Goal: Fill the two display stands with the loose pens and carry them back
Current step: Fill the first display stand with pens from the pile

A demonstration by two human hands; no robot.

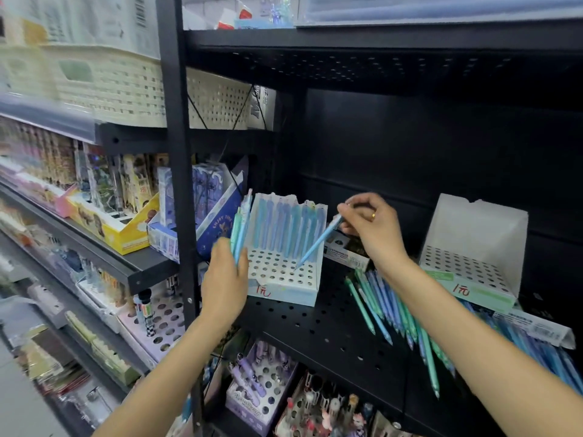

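Fingers (pixel 353 207) of our right hand (pixel 373 230) pinch one blue pen (pixel 318 242) over the left stand (pixel 284 269), our left hand (pixel 225 279) gripping a spare bundle (pixel 241 225) beside it — filling underway — next, find an empty hole.

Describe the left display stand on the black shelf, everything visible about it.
The left display stand is a white, seemingly cardboard box with a pale blue front marked with a red handwritten price. Its perforated base has many empty holes; a row of blue pens stands along its tall back panel. It sits on the black perforated shelf. The right hand angles a blue pen tip-down into one hole.
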